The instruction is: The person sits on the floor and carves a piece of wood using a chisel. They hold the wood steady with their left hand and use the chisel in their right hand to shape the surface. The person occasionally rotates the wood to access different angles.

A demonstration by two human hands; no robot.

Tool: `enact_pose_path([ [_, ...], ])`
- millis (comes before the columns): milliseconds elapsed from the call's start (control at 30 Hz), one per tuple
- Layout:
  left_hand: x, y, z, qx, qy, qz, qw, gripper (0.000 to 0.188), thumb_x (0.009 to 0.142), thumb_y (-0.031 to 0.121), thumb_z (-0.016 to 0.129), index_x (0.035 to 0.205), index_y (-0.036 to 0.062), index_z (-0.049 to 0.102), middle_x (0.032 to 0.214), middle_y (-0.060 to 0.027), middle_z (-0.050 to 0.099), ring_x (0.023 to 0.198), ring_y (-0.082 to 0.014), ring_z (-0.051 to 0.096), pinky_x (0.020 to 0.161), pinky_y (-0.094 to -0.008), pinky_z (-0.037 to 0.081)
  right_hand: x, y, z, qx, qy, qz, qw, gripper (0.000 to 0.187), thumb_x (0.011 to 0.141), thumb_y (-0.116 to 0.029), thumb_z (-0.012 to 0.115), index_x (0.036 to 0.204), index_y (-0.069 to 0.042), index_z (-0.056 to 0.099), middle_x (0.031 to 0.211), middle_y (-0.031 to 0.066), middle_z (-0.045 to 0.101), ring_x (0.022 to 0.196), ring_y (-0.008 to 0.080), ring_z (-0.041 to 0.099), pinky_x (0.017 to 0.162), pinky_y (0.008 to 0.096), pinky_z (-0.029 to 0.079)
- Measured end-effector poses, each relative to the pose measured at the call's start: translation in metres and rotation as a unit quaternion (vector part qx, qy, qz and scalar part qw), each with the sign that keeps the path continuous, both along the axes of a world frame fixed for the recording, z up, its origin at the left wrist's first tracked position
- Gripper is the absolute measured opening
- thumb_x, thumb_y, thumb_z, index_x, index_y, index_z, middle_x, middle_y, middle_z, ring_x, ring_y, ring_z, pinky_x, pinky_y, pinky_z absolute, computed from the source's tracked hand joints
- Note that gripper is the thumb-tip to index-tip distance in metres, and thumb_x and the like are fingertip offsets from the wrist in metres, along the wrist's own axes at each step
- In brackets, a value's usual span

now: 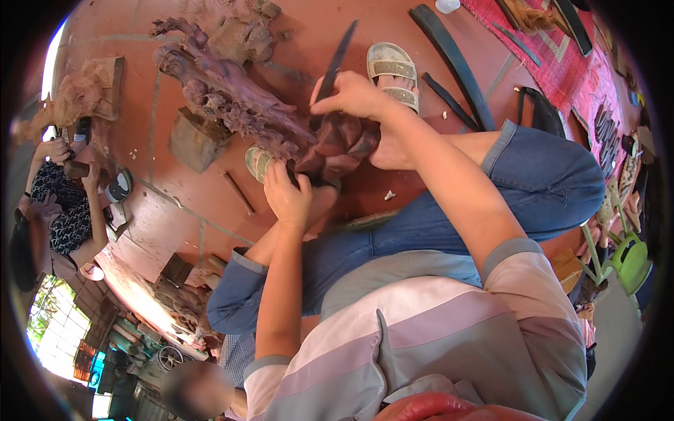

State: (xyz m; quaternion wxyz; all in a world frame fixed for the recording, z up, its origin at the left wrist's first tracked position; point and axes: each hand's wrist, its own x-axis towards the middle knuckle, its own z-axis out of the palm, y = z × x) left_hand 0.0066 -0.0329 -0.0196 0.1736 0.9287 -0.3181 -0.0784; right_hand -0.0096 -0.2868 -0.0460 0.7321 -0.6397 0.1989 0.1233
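Note:
A reddish-brown wooden carving [242,98] with detailed relief lies tilted across the floor in front of me, its chunky faceted base [344,145] between my feet. My right hand [351,97] is closed round a dark, tapered, file-like tool [340,56], held over the base with its narrow end pointing up and away. My left hand [286,193] grips the carving near the lower left of the base. Its fingertips are partly hidden against the dark wood.
A wood block [199,140] props the carving's left side. Long dark strips [456,67] lie at right beside my sandalled foot [393,67]. A pink cloth [533,49] holds tools. At far left, another person [67,203] works near a second carving [77,95]. A thin stick [239,193] lies nearby.

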Motion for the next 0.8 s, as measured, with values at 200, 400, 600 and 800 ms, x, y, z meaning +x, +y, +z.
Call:
enact_pose_path([
  [200,0.000,0.000,-0.002,0.002,0.000,-0.004,1.000,0.036,0.069,0.010,0.058,0.103,-0.0016,0.053,0.105,-0.0193,0.055,0.093,-0.0383,0.052,0.082,-0.0447,0.043,0.001,-0.007,-0.002,0.043,0.061,-0.072,0.995,0.012,0.077,-0.013,0.073,0.085,-0.008,0.067,0.083,-0.0007,0.065,0.075,0.0082,0.059,0.066,0.0227,0.046],
  [400,-0.001,0.000,-0.002,0.004,0.004,0.000,1.000,0.035,0.069,0.010,0.057,0.102,-0.0012,0.052,0.102,-0.0186,0.055,0.091,-0.0380,0.051,0.081,-0.0448,0.043,0.005,0.015,-0.012,-0.027,0.000,-0.135,0.990,0.017,0.072,-0.018,0.076,0.082,-0.008,0.069,0.076,0.0035,0.067,0.073,0.0144,0.063,0.068,0.0283,0.049],
  [600,0.001,-0.001,0.001,0.020,0.008,0.001,1.000,0.034,0.070,0.010,0.057,0.102,-0.0009,0.051,0.100,-0.0189,0.054,0.090,-0.0382,0.051,0.081,-0.0450,0.042,-0.001,0.031,0.003,-0.068,-0.028,-0.159,0.985,0.014,0.073,-0.015,0.075,0.080,-0.006,0.067,0.072,0.0036,0.065,0.069,0.0130,0.061,0.065,0.0287,0.048],
  [800,0.002,-0.003,0.000,0.010,-0.006,-0.006,1.000,0.035,0.070,0.011,0.057,0.102,-0.0016,0.051,0.099,-0.0190,0.054,0.092,-0.0385,0.051,0.081,-0.0452,0.042,0.000,0.035,-0.031,-0.010,0.026,-0.252,0.967,0.015,0.072,-0.019,0.075,0.081,-0.009,0.068,0.076,0.0054,0.068,0.071,0.0166,0.064,0.068,0.0309,0.049],
])
